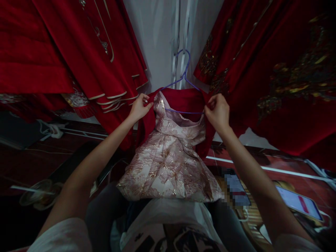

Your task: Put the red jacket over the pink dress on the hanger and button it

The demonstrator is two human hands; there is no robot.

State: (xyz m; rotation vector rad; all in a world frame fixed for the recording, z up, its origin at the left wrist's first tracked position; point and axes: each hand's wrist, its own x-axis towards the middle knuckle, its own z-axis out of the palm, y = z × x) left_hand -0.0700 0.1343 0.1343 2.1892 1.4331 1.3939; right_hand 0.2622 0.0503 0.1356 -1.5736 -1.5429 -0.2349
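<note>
A pale pink and gold brocade dress [170, 164] hangs in front of me, its skirt spread over my lap. Behind it a red garment [183, 96] sits on a purple wire hanger [187, 66]; the hanger's lower bar crosses the dress's neckline. At the dress's left shoulder, my left hand [140, 107] has its fingers curled on the red cloth, thumb tip against the strap. Opposite, my right hand [218, 111] pinches at the other shoulder, where fingers cover the strap and red cloth edge. Exactly which layer lies between those fingertips is hidden.
Red garments [105, 52] with trim hang at left, and more embroidered red cloth [288, 70] hangs at right. A metal pole [175, 38] stands behind the hanger. Two phones, one pixelated and one bright [299, 203], lie at lower right. A plastic cup [39, 194] is at lower left.
</note>
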